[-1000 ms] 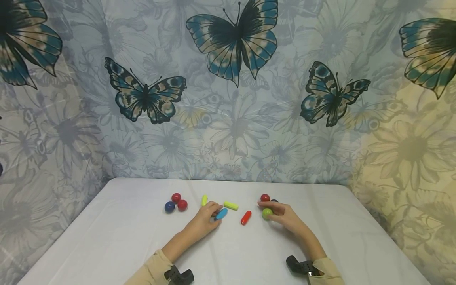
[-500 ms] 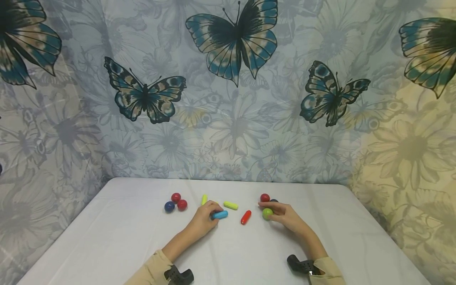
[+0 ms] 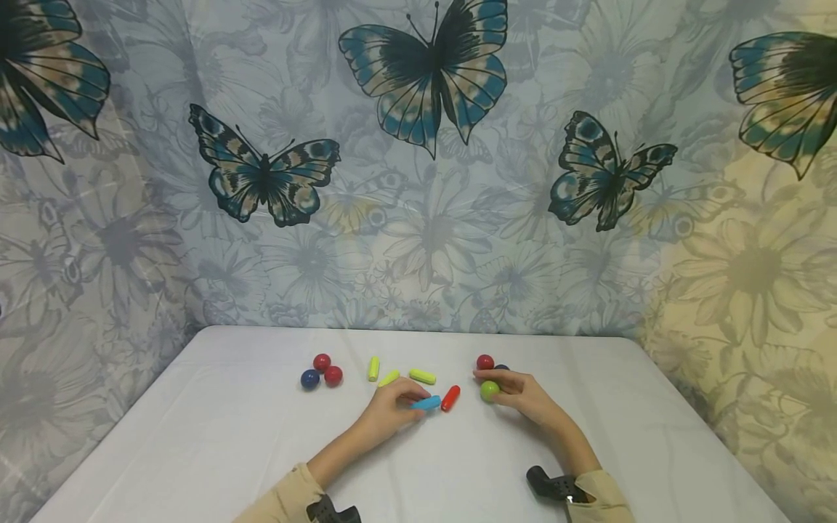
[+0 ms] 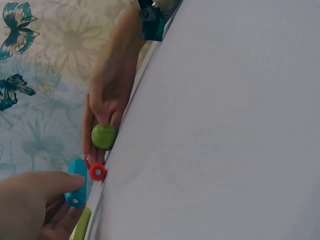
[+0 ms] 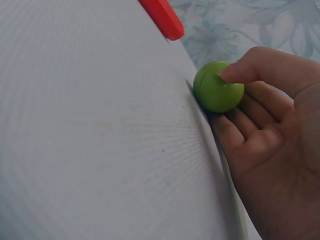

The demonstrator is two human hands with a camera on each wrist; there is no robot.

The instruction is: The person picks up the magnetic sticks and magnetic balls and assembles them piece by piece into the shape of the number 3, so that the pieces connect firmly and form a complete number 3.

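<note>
My left hand (image 3: 389, 415) pinches a short blue stick (image 3: 426, 403) between thumb and fingers; in the left wrist view the stick (image 4: 76, 183) has a small pale hole in its end. Just right of its tip lies a short red stick (image 3: 450, 399). My right hand (image 3: 527, 399) holds a glossy green ball (image 3: 489, 391) low at the table, with the thumb on top of it in the right wrist view and the fingers behind. Beyond those fingers sit a red ball (image 3: 484, 362) and a dark blue ball (image 3: 501, 367), partly hidden by the hand.
Lime-yellow sticks lie past the left hand: one upright in view (image 3: 373, 368), one partly covered by the hand (image 3: 389, 378), another (image 3: 422, 376) to the right. Two red balls (image 3: 333, 375) and a blue ball (image 3: 310, 379) cluster at left on the white table (image 3: 216, 407).
The left hand has moved right with the blue stick, bringing its tip close to the red stick and uncovering more of the yellow sticks. The right hand stays with the green ball.
</note>
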